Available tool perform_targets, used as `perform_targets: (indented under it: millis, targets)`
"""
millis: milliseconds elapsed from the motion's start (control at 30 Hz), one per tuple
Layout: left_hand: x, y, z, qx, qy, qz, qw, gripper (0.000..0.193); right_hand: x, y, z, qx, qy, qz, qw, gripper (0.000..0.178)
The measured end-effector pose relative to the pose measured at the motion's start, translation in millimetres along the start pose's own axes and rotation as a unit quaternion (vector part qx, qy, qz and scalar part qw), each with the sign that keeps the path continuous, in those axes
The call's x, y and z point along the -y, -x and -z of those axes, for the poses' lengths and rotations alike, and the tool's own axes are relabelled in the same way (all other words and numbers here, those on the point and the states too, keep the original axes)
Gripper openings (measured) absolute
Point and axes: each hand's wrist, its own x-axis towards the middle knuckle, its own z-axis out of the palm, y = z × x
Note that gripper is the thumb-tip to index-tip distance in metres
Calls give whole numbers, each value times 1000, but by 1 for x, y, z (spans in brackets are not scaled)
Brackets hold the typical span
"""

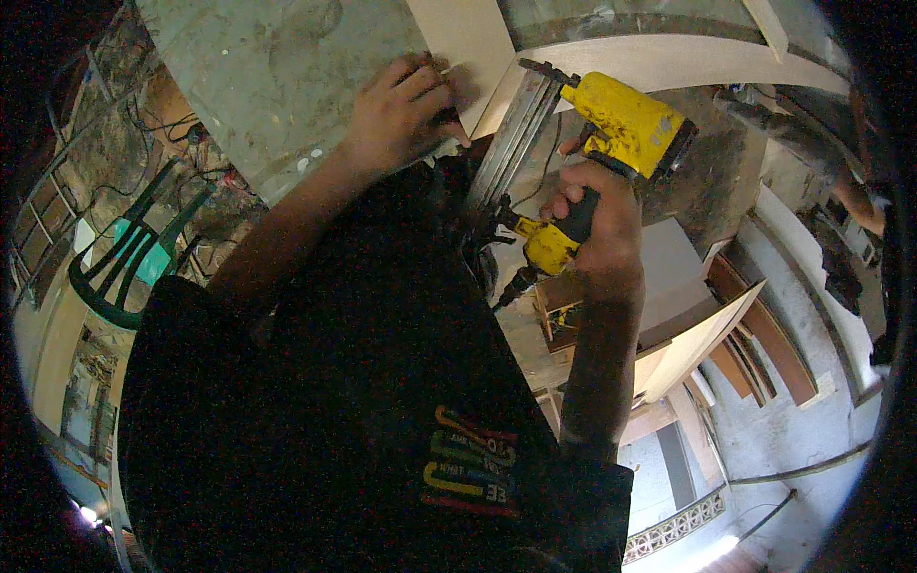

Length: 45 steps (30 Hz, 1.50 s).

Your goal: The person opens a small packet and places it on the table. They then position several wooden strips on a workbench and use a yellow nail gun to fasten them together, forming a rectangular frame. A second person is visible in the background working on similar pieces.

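Observation:
My right hand point(604, 215) is wrapped round the black grip of a yellow nail gun point(626, 119). The gun's long metal magazine point(511, 143) slants down toward my body, and its nose is close to the edge of a pale wooden board point(473, 43). On the near end of that board lies my left hand point(406, 107), with fingers bent over it and the thumb at its edge. A long, narrow wooden strip point(659, 59) runs from the board toward the right. Part of the left fingertips is in shadow.
A worn grey-green tabletop point(258, 86) lies under the board. A dark green plastic chair point(134, 253) stands at the left, near cables on the floor. Pale cabinet panels point(678, 277) stand at the right. Another person's arm point(855, 201) shows at the far right.

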Motion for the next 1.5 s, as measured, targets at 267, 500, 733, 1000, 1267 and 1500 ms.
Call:
perform_targets:
  millis: [267, 500, 733, 1000, 1267, 1500]
  targets:
    - [-4, 0, 5, -11, -11, 1, 1000, 46, -4, -6, 7, 47, -21, -5, 999, 34]
    - [1, 0, 4, -18, 13, -15, 1000, 45, -11, -13, 18, 102, -19, 22, 994, 42]
    - [9, -15, 8, 13, -46, -67, 997, 50, -30, 2, 40, 86, -103, 40, 990, 50]
    - [16, -91, 14, 189, -107, -179, 960, 101, -61, 35, 93, -23, -205, 101, 973, 36]
    - [19, -108, 16, 189, -47, -185, 963, 111, -122, 8, 130, -131, -199, 64, 969, 10]
    - [14, -113, 20, 164, -50, -191, 966, 108, -168, -35, 148, -113, 150, 73, 980, 60]
